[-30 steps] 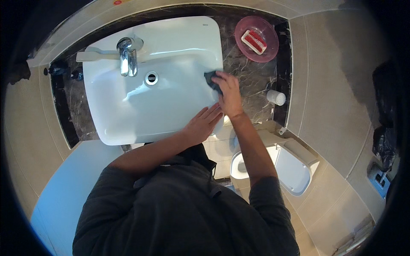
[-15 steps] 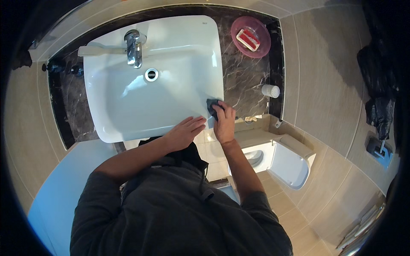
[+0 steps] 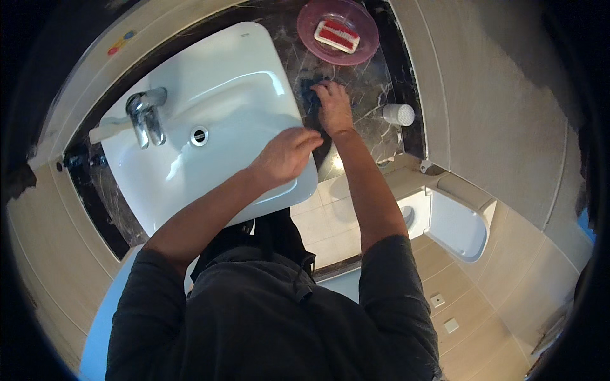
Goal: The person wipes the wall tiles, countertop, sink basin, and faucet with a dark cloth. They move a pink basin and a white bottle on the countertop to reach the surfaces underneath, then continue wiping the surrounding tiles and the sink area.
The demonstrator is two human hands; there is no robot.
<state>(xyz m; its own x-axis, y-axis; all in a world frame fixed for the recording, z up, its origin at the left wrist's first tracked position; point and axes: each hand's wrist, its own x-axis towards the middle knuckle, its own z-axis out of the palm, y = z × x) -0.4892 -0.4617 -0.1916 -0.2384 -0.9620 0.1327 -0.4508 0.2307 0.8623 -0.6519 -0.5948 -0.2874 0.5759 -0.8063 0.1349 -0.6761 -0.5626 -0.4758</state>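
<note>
My right hand [image 3: 334,108] is on the dark marble counter [image 3: 356,92], to the right of the white washbasin [image 3: 222,105]. Its fingers press a dark cloth [image 3: 309,94] against the stone; the cloth hardly stands out from the dark surface. Over the basin's right rim hovers my left hand [image 3: 287,157], empty, its fingers stretched loosely toward my right wrist. Beyond the right hand, a pink plastic bowl [image 3: 306,39] holds a scrubbing brush [image 3: 337,36] with a white body and red bristles.
A chrome faucet [image 3: 147,117] stands at the basin's left, near the drain [image 3: 199,136]. A white cylindrical container [image 3: 399,114] sits by the right wall. Below the counter at right is a toilet with its white lid [image 3: 459,225] raised.
My right hand has moved with the cloth from the basin's front right corner onto the counter. My left hand has followed, rising over the basin's right side. The view has turned and shifted right.
</note>
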